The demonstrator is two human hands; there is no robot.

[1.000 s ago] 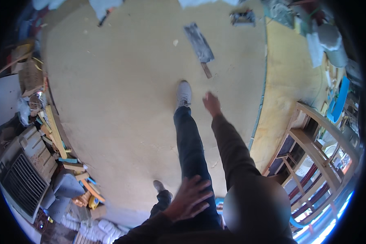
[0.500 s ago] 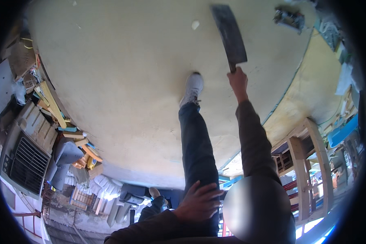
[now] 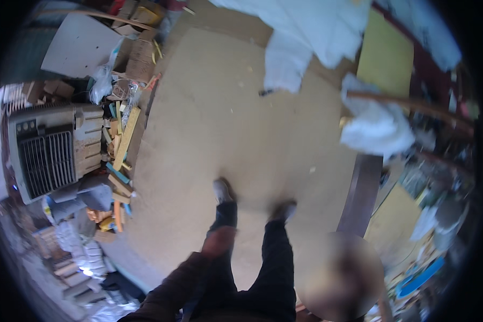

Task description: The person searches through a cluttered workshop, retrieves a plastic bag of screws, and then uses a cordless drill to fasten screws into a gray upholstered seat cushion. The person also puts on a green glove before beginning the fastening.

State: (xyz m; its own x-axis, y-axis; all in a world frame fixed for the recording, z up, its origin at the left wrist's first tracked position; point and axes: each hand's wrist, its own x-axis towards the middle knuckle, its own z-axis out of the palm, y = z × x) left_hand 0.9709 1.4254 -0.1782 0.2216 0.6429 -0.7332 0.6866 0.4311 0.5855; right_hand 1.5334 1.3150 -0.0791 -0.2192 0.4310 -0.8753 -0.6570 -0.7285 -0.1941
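My left hand (image 3: pixel 219 241) hangs in front of my left leg, smeared by motion, so its fingers cannot be made out. I see nothing held in it. My right hand does not show; a blurred round patch covers the lower right. The large dark blade is out of sight too. Below me are my two shoes, the left shoe (image 3: pixel 223 191) and the right shoe (image 3: pixel 284 210), both blurred, standing on the beige floor (image 3: pixel 241 145).
Off to the left is a large air cooler (image 3: pixel 47 161) beside wooden offcuts (image 3: pixel 126 142) and cardboard boxes (image 3: pixel 140 58). White plastic sheeting (image 3: pixel 316 27) lies ahead, with a crumpled white bag (image 3: pixel 378 131) to the right. A dark brown board (image 3: pixel 359 188) borders the floor's right side.
My right hand, which held a large cleaver-like blade, has left the view. My left hand has come off my bent knee and moved left. I stand upright now, and the view has shifted.
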